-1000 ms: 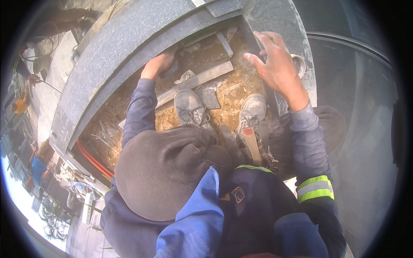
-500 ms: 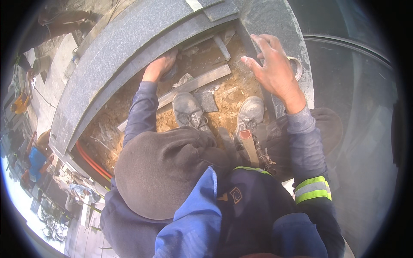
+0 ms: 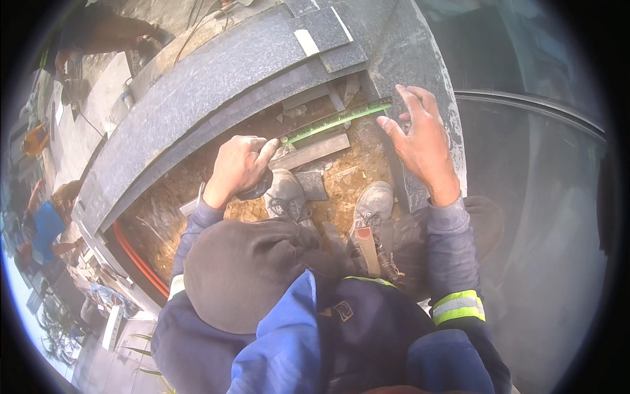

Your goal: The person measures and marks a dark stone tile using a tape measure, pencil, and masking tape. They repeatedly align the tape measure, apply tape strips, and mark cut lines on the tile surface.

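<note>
Over the dirt recess, a green tape spans the gap between two hands

Nearest, a blue cloth (image 3: 282, 335) lies against the person's dark jacket (image 3: 361, 328), with a brown-trousered knee (image 3: 243, 276) bent to its left. Farther on, a tan strap (image 3: 367, 251) with a reddish end stands out by the right leg, and two dusty shoes, the left one (image 3: 285, 195) and the right one (image 3: 374, 199), rest on loose soil (image 3: 338, 197). Orange tubes (image 3: 136, 261) curve along the left side of the recess, and a dark square tile piece (image 3: 312, 184) lies between the shoes.

Beyond the left shoe, the left hand (image 3: 239, 164) is closed, thumb and forefinger gripping the left end of the green measuring tape (image 3: 335, 123). The tape stretches rightward above a straight bar (image 3: 312, 152) that lies on the soil. Its other end sits just beside the thumb of the right hand (image 3: 423, 141). That hand is loose, thumb and fingers apart; whether it touches the tape cannot be told.

On the far side, a curved grey stone slab (image 3: 210, 85) borders the recess, with smaller stone pieces (image 3: 323, 31) on it toward the right. Far to the left, a person in blue (image 3: 47, 230) bends among scattered materials.
</note>
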`<act>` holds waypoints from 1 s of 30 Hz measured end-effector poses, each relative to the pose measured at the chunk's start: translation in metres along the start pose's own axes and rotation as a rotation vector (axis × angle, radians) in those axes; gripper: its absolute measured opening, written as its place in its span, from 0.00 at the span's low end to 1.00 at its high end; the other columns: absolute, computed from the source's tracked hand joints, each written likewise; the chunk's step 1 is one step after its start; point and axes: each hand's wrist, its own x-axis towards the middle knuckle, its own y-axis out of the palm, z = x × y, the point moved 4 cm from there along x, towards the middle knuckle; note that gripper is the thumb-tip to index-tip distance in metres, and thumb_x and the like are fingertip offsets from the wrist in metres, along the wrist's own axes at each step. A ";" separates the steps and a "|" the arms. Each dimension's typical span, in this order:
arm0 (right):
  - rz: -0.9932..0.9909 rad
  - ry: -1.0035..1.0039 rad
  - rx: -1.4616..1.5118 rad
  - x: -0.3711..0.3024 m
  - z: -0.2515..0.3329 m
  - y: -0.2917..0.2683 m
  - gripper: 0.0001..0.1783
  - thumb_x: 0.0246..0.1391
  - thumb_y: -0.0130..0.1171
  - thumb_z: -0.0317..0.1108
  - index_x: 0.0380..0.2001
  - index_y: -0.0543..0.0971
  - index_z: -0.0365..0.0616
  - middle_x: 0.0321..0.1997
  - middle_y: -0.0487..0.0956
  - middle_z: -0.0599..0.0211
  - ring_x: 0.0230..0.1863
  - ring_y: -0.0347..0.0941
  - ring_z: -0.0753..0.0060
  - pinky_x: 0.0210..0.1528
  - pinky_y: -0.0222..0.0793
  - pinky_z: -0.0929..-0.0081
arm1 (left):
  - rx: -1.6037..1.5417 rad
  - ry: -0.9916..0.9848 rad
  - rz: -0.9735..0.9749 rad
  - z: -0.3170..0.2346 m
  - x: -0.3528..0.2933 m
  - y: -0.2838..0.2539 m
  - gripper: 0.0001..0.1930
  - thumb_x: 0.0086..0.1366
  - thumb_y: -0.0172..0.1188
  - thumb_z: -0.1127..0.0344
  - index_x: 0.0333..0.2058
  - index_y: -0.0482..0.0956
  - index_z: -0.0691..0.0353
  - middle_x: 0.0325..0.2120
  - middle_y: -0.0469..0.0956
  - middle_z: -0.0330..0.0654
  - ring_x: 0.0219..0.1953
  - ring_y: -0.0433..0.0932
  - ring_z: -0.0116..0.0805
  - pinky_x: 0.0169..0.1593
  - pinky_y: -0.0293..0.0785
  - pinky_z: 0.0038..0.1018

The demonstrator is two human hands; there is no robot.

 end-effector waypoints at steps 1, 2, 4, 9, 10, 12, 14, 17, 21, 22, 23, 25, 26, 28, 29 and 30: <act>0.001 0.022 -0.004 0.001 0.000 -0.004 0.35 0.60 0.68 0.42 0.65 0.72 0.37 0.68 0.68 0.46 0.53 0.80 0.44 0.54 0.78 0.57 | -0.004 -0.053 -0.023 -0.006 0.001 -0.021 0.24 0.73 0.55 0.51 0.28 0.86 0.66 0.23 0.80 0.58 0.30 0.81 0.59 0.36 0.76 0.46; -0.001 0.047 -0.009 0.004 0.001 -0.008 0.35 0.60 0.67 0.42 0.66 0.72 0.39 0.68 0.68 0.48 0.51 0.81 0.51 0.52 0.78 0.60 | -0.008 -0.103 -0.046 -0.010 0.006 -0.040 0.24 0.73 0.56 0.51 0.28 0.86 0.66 0.22 0.80 0.59 0.29 0.81 0.60 0.36 0.76 0.46; -0.001 0.048 -0.008 0.006 0.004 -0.010 0.35 0.60 0.67 0.42 0.66 0.72 0.39 0.68 0.68 0.49 0.50 0.81 0.53 0.52 0.78 0.60 | 0.120 -0.171 0.003 -0.002 0.030 -0.072 0.25 0.73 0.55 0.49 0.29 0.87 0.67 0.21 0.79 0.60 0.29 0.81 0.61 0.36 0.77 0.46; 0.036 0.026 0.090 0.009 0.011 -0.005 0.36 0.59 0.68 0.43 0.66 0.71 0.36 0.67 0.67 0.44 0.51 0.81 0.45 0.55 0.77 0.56 | 0.329 0.013 -0.090 0.029 0.092 -0.090 0.27 0.74 0.53 0.52 0.25 0.83 0.71 0.22 0.80 0.61 0.26 0.82 0.59 0.35 0.77 0.49; 0.033 0.032 0.099 0.009 0.011 -0.006 0.36 0.60 0.68 0.43 0.66 0.71 0.36 0.67 0.67 0.44 0.50 0.81 0.46 0.55 0.77 0.56 | 0.341 -0.039 -0.079 0.033 0.092 -0.091 0.26 0.74 0.53 0.51 0.27 0.84 0.70 0.23 0.81 0.62 0.28 0.83 0.60 0.37 0.77 0.50; 0.031 0.052 0.115 0.008 0.009 -0.008 0.36 0.60 0.68 0.43 0.66 0.71 0.35 0.67 0.67 0.44 0.50 0.81 0.48 0.55 0.77 0.57 | 0.360 -0.141 -0.049 0.034 0.096 -0.084 0.27 0.73 0.52 0.49 0.30 0.85 0.70 0.27 0.83 0.63 0.33 0.84 0.61 0.39 0.79 0.52; 0.026 0.063 0.088 0.010 0.003 -0.009 0.36 0.60 0.68 0.43 0.66 0.71 0.35 0.68 0.67 0.44 0.49 0.82 0.50 0.54 0.77 0.58 | 0.401 -0.221 0.025 0.029 0.099 -0.083 0.27 0.72 0.51 0.48 0.35 0.87 0.68 0.33 0.84 0.62 0.38 0.84 0.61 0.45 0.80 0.50; 0.025 0.068 0.092 0.014 -0.003 -0.006 0.36 0.60 0.68 0.43 0.65 0.72 0.35 0.68 0.68 0.44 0.47 0.82 0.53 0.53 0.77 0.59 | 0.430 -0.282 0.066 0.022 0.100 -0.081 0.26 0.71 0.50 0.48 0.39 0.87 0.68 0.39 0.85 0.62 0.44 0.85 0.60 0.50 0.80 0.50; 0.021 0.054 0.122 0.021 0.001 -0.005 0.36 0.60 0.68 0.43 0.65 0.72 0.34 0.68 0.68 0.45 0.47 0.82 0.55 0.52 0.78 0.61 | 0.414 -0.345 0.082 0.015 0.099 -0.085 0.25 0.69 0.50 0.51 0.42 0.86 0.68 0.43 0.84 0.62 0.48 0.84 0.61 0.54 0.78 0.49; 0.015 0.045 0.123 0.023 0.002 -0.005 0.36 0.60 0.68 0.43 0.65 0.72 0.34 0.67 0.69 0.45 0.47 0.82 0.56 0.52 0.78 0.61 | 0.416 -0.326 0.051 0.019 0.100 -0.085 0.25 0.69 0.51 0.50 0.40 0.86 0.69 0.40 0.84 0.63 0.45 0.84 0.61 0.52 0.79 0.49; 0.007 0.037 0.124 0.024 0.002 -0.006 0.35 0.60 0.68 0.43 0.65 0.72 0.33 0.66 0.70 0.45 0.47 0.82 0.56 0.52 0.78 0.61 | 0.419 -0.305 0.021 0.028 0.101 -0.083 0.26 0.70 0.51 0.49 0.38 0.86 0.70 0.38 0.84 0.64 0.43 0.84 0.62 0.50 0.79 0.49; 0.010 0.061 0.126 0.022 -0.003 -0.007 0.35 0.59 0.68 0.43 0.64 0.73 0.33 0.65 0.72 0.45 0.47 0.82 0.56 0.52 0.77 0.60 | 0.414 -0.296 0.001 0.030 0.100 -0.084 0.27 0.70 0.52 0.49 0.37 0.86 0.71 0.36 0.84 0.66 0.41 0.84 0.62 0.48 0.79 0.50; 0.021 0.089 0.132 0.020 -0.010 -0.008 0.35 0.59 0.68 0.43 0.63 0.74 0.33 0.64 0.73 0.45 0.48 0.82 0.55 0.53 0.77 0.59 | 0.409 -0.310 0.010 0.033 0.100 -0.084 0.27 0.70 0.53 0.48 0.37 0.86 0.71 0.36 0.84 0.65 0.41 0.84 0.63 0.48 0.79 0.50; 0.023 0.146 0.027 0.009 -0.035 -0.010 0.34 0.58 0.68 0.44 0.62 0.75 0.33 0.62 0.75 0.45 0.50 0.82 0.51 0.53 0.76 0.56 | 0.396 -0.318 0.027 0.032 0.103 -0.081 0.27 0.70 0.53 0.47 0.37 0.86 0.71 0.36 0.84 0.65 0.41 0.84 0.63 0.48 0.79 0.50; 0.018 0.168 -0.078 0.000 -0.055 -0.007 0.33 0.58 0.69 0.44 0.60 0.76 0.33 0.60 0.76 0.45 0.51 0.81 0.49 0.54 0.76 0.54 | 0.392 -0.321 0.029 0.032 0.104 -0.081 0.27 0.71 0.53 0.47 0.37 0.86 0.71 0.36 0.84 0.65 0.41 0.84 0.63 0.48 0.79 0.50; 0.014 0.192 -0.182 -0.009 -0.072 -0.005 0.32 0.58 0.69 0.44 0.59 0.76 0.33 0.59 0.77 0.44 0.53 0.81 0.47 0.54 0.75 0.52 | 0.389 -0.321 0.035 0.031 0.106 -0.078 0.28 0.71 0.53 0.47 0.37 0.86 0.71 0.36 0.84 0.66 0.41 0.84 0.63 0.48 0.79 0.50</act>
